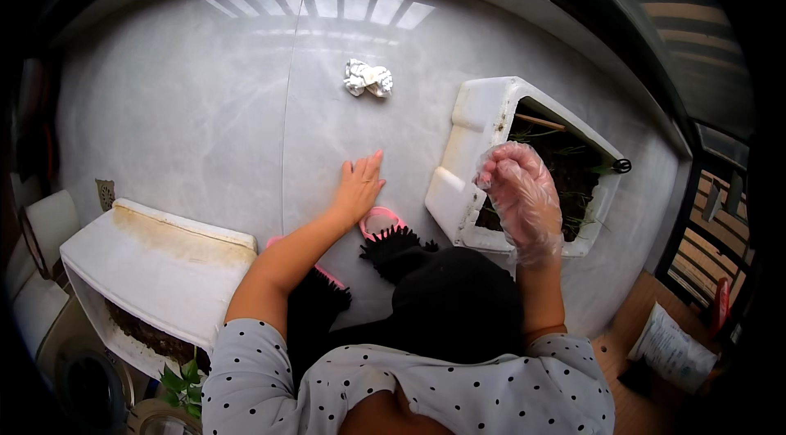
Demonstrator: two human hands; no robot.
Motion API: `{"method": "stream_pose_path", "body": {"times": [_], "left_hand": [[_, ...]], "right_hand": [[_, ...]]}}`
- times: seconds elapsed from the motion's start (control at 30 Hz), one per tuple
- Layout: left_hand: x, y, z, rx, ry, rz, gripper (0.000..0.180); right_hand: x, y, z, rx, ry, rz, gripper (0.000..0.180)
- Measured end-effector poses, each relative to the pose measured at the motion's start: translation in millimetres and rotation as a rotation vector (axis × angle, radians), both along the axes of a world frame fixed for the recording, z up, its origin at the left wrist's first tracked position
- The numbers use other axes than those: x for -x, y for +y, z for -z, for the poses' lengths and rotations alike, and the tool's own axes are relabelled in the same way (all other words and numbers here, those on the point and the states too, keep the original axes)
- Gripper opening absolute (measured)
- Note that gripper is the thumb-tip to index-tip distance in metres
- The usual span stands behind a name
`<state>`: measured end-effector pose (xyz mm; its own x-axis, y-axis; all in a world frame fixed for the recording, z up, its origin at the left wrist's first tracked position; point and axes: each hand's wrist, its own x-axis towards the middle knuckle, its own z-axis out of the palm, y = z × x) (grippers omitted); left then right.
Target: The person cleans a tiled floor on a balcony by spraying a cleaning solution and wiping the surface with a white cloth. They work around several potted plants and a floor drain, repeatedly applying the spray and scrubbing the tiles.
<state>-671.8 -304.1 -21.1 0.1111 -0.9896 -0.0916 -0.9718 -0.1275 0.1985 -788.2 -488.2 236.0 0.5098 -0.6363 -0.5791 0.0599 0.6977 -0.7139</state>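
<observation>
My left hand is bare, with its fingers stretched out low over the grey tiled floor, holding nothing. It is near one of my pink slippers; I cannot tell whether the fingertips touch the tile. My right hand wears a clear plastic glove. Its fingers are curled in, and whatever may be in them is hidden. This hand hovers above the left part of a white foam box of dark soil with thin green plants. Inside the box's far end lies a thin brown stick.
A crumpled white wad lies on the floor ahead. At the left stands another white foam box with soil, a leafy plant beside it. A small black round object sits at the right box's corner. A white bag lies far right.
</observation>
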Motion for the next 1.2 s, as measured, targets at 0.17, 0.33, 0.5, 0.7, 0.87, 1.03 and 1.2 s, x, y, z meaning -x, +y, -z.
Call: {"method": "stream_pose_path", "body": {"times": [0.17,0.33,0.5,0.7,0.87,1.03,1.2], "left_hand": [[9.5,-15.6,-21.2,-0.070,0.156,-0.122,0.044],[-12.4,-88.2,-132.0,0.600,0.758,-0.104,0.011],[37.0,-126.8,-227.6,0.002,1.345,0.434,0.027],[74.9,-203.0,-219.0,-0.411,3.089,-0.574,0.046],[66.0,-191.7,-294.9,-0.059,2.634,-1.054,0.037],[79.0,-141.4,-392.4,0.172,3.002,-0.839,0.019],[17.9,-44.0,-474.6,0.267,2.791,-0.806,0.040]], "right_hand": [[-12.0,4.3,-5.3,-0.029,0.006,-0.034,0.008],[-18.5,0.1,-39.4,0.096,-0.142,0.045,0.009],[-27.7,-1.4,-78.3,0.580,-0.072,-0.101,0.011],[15.4,23.2,-24.2,1.674,0.540,-0.108,0.034],[62.0,-16.7,-47.2,1.519,0.912,0.083,0.034],[69.8,-34.5,-82.1,1.058,0.568,-0.308,0.026],[18.0,-8.4,-195.6,0.648,0.526,-0.509,0.020]]}}
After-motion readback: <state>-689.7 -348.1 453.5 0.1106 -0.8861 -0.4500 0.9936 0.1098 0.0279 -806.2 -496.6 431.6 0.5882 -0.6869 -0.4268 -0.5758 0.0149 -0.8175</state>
